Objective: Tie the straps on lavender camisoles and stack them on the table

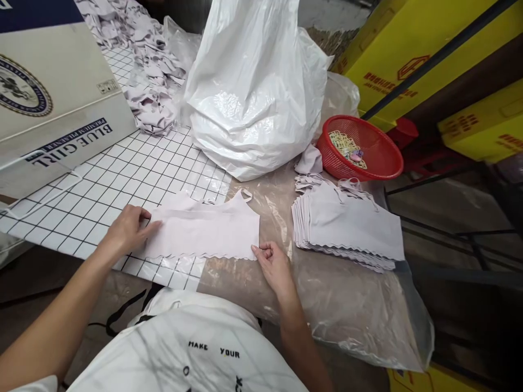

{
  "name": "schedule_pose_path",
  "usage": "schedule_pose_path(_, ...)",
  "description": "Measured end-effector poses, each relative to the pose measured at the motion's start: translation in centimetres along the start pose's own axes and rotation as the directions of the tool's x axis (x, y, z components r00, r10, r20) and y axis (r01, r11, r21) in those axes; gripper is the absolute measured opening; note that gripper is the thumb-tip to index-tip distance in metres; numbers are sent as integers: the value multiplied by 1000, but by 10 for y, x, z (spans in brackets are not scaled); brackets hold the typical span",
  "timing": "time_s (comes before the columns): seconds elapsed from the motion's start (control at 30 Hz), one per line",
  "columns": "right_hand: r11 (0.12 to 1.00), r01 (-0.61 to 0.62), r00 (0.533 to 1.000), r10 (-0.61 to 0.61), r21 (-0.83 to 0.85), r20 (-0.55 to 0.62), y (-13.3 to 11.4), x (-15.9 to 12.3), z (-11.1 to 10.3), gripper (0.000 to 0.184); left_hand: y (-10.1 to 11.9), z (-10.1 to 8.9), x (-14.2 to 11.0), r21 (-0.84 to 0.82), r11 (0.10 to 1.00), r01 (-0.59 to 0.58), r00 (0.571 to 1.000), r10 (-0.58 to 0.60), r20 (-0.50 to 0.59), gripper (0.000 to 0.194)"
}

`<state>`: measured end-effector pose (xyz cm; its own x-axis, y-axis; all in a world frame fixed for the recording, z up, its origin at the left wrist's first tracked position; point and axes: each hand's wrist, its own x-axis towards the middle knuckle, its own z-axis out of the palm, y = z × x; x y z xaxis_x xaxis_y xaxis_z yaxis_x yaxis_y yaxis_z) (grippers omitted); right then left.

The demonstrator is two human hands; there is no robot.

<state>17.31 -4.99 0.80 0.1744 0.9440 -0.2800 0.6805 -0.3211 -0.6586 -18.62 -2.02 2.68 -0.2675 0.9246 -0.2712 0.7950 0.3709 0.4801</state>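
Note:
A pale pink cropped camisole [204,231] lies flat across the gridded sheet and the brown plastic-covered part of the table. Its wavy hem faces me, and one thin strap loops at its upper right. At its left edge my left hand [128,230] is closed, thumb over the fabric and fingers curled. My right hand [274,265] pinches the lower right corner of the hem between thumb and fingers. To the right sits a neat stack of similar camisoles [351,223], hems toward me and straps at the back.
Behind the camisole stands a bulging white plastic bag [257,92]. A red mesh basket [379,158] holds small pale pieces. At left is a cardboard box [61,103], with a loose garment heap [151,71] behind it. Yellow boxes [408,65] and dark metal bars [433,54] are at right.

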Motion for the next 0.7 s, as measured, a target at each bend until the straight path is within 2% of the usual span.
schedule_pose_path(0.07, 999, 13, 1000, -14, -50, -26, -2, 2, 3, 32, 3, 9, -11, 49, 999, 10, 1000, -8, -28, 39)
schedule_pose_path(0.17, 992, 33, 999, -38, -118, -36, -3, 6, 6, 29, 9, 14, -21, 61, 998, 15, 998, -11, -55, 26)
schedule_pose_path(0.27, 992, 76, 997, -76, -103, 1, -1, 8, 1, 33, 12, 9, -26, -129, 989, 75, 996, -69, 48, 30)
schedule_pose_path(0.37, 992, 121, 993, -121, -46, 3, 7, 0, -14, 37, 10, 1, -34, -391, 909, 142, 980, -74, 186, 39)
schedule_pose_path(0.47, 996, 85, 996, -84, -32, 32, 19, -17, -29, 38, 6, -2, -44, -409, 902, 137, 973, -45, 226, 40)
schedule_pose_path(0.53, 999, 45, 996, -43, -26, 75, 27, -29, -34, 37, 4, -1, -51, -316, 947, 52, 987, 0, 162, 34)
schedule_pose_path(0.6, 1000, 4, 994, -1, -26, 110, 35, -38, -34, 36, 3, 4, -57, -193, 975, -115, 993, 110, -33, 27)
schedule_pose_path(0.63, 999, -15, 992, 20, -37, 123, 38, -42, -33, 36, 3, 7, -60, -121, 970, -210, 969, 191, -155, 24)
schedule_pose_path(0.7, 995, -45, 991, 57, -93, 123, 42, -48, -33, 35, 8, 17, -65, 17, 919, -394, 863, 377, -336, 19)
